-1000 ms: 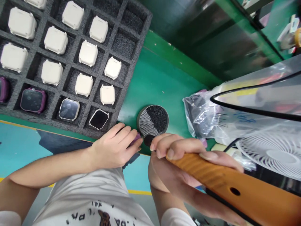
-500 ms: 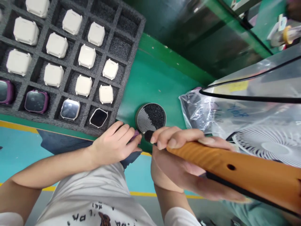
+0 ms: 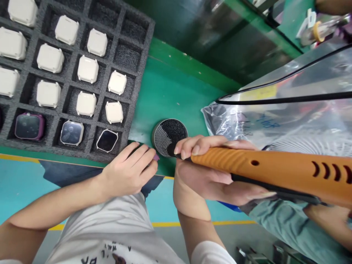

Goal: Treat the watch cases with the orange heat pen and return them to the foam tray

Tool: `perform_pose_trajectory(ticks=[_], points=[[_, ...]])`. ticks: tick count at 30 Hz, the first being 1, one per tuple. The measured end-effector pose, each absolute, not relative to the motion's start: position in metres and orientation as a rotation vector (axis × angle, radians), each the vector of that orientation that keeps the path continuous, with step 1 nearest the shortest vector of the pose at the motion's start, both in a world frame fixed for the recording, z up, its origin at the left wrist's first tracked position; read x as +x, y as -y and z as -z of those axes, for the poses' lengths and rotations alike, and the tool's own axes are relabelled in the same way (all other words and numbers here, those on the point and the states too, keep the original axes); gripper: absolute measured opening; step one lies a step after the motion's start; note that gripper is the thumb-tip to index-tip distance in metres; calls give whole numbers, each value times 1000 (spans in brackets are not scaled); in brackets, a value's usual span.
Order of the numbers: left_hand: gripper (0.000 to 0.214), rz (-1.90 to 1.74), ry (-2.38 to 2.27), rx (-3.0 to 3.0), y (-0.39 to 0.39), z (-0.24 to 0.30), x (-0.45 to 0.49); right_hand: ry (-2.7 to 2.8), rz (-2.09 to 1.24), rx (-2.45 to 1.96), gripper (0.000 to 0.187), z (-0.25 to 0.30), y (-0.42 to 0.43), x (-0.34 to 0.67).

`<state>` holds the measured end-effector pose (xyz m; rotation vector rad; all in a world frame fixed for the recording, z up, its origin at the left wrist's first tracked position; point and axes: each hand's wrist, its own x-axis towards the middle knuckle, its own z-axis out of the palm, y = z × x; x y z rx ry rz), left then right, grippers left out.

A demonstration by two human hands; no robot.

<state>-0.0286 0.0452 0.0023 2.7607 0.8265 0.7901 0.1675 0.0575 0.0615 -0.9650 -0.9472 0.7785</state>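
Note:
My right hand (image 3: 205, 181) is wrapped round an orange electric screwdriver (image 3: 286, 167) with a ridged grip and black nose. The tool lies slanted toward the left. Beside the foam tray, my left hand (image 3: 132, 167) is closed on a small purple part (image 3: 156, 157), mostly hidden under the fingers. Between and just beyond both hands stands a round dish (image 3: 162, 137) with a dotted grey surface, partly covered by tiny black pieces, probably screws. The screwdriver's black nose overlaps its near rim; its tip is hidden.
A dark foam tray (image 3: 139, 82) on the left holds white watch cases (image 3: 88, 69), a purple-framed watch (image 3: 29, 126) and other dark-screened ones. Clear plastic bags (image 3: 236, 117), a black cable (image 3: 275, 99) and a white fan (image 3: 297, 145) are right. A co-worker's teal sleeve (image 3: 288, 223) shows lower right.
The view has shifted, so the tray appears further left. The screwdriver has swung nearer to level, with its nose now over the dish's rim. My left hand still covers the purple part.

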Motion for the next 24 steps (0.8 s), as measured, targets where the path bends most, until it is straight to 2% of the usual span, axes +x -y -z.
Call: perform_pose_trajectory(ticks=[2, 8, 16, 22, 24], points=[[28, -800, -814, 2759, -45, -4, -29, 957, -779, -969, 43, -60, -58, 169], [17, -856, -901, 2801, -46, -3, -26, 975, -776, -968, 43, -58, -58, 173], [27, -856, -838, 2730, -46, -3, -28, 1004, -781, -951, 42, -61, -56, 173], [21, -917, -839, 2717, -47, -2, -28, 1045, -812, -939, 64, -80, -41, 172], [20, -898, -848, 2706, -47, -2, -27, 1065, -826, -927, 66, -82, -39, 167]])
